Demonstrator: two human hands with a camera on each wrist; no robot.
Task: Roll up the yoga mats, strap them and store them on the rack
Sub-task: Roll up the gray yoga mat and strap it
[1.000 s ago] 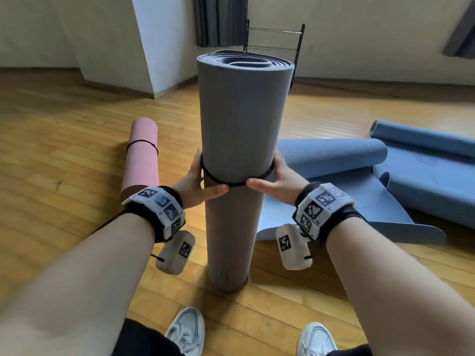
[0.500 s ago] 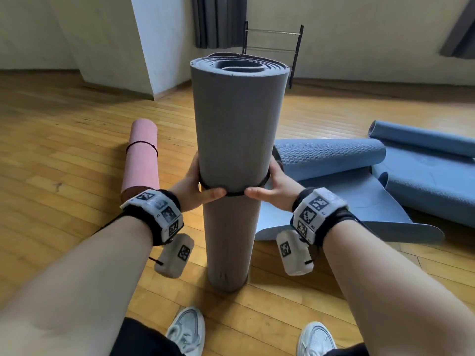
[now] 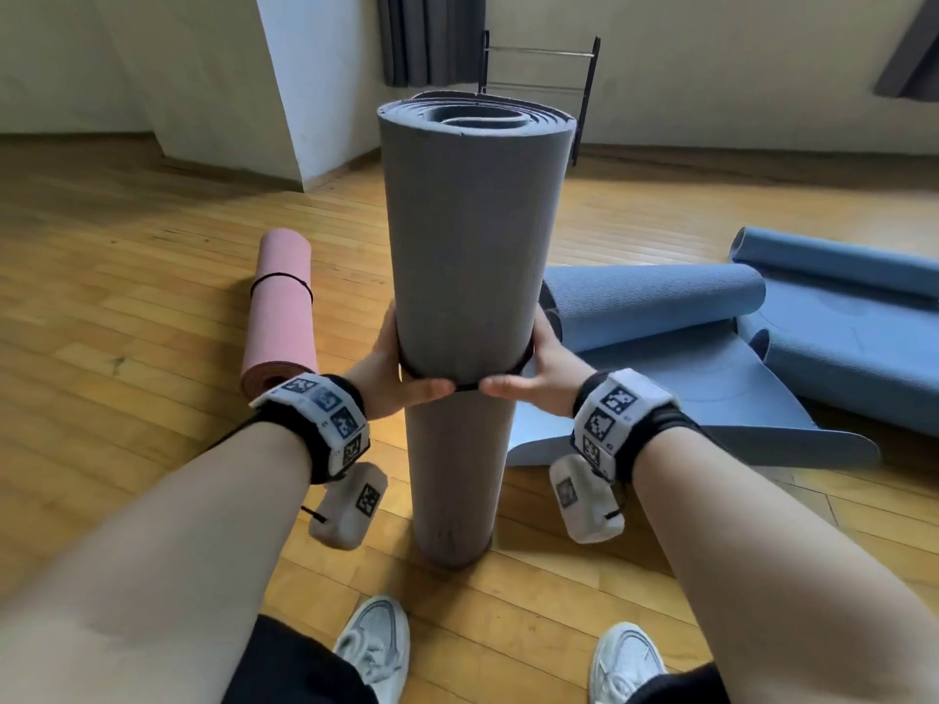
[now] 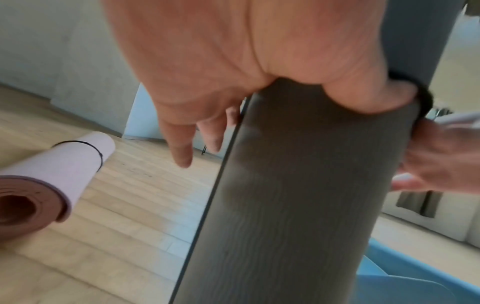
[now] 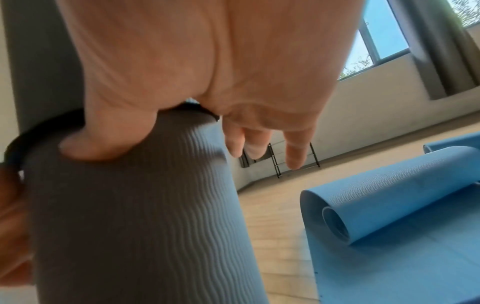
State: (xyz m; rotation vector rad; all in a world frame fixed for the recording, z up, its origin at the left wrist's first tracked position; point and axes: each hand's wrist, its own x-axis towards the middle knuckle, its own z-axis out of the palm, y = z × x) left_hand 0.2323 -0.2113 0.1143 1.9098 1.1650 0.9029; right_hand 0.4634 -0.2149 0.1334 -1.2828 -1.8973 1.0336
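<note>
While the grey mat (image 3: 472,276) stands upright on the floor, left hand (image 3: 394,370) and right hand (image 3: 541,368) grip it, thumbs hooked under the black strap (image 3: 465,387). Left wrist: strap could snap off the thumb (image 4: 363,90). Right wrist: blue mats (image 5: 389,195) beside, rack (image 5: 296,162) beyond.

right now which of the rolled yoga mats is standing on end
The grey rolled foam mat, upright on the wooden floor between both hands. The pink strapped roll and the blue ones lie flat.
</note>
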